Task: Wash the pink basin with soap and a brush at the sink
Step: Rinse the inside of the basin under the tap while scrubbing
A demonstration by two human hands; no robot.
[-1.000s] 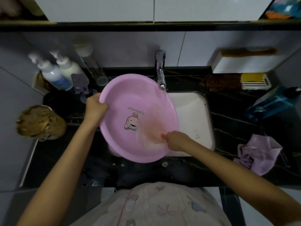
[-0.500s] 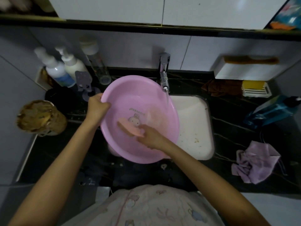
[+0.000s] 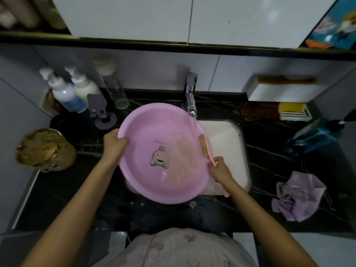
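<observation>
Pink basin [image 3: 154,143] is sitting tilted over the sink [image 3: 227,135], left hand [image 3: 113,143] gripping its rim at nine o'clock. Right hand [image 3: 219,170] is clutching the brush [image 3: 205,147] by its handle at four o'clock, bristles meeting the rim at three under the running tap [image 3: 190,101]. Scrubbing stage, I'd say; next comes sweeping round the rim. Bottles [image 3: 77,89] are crowding ten o'clock; the sink side is offering room.
</observation>
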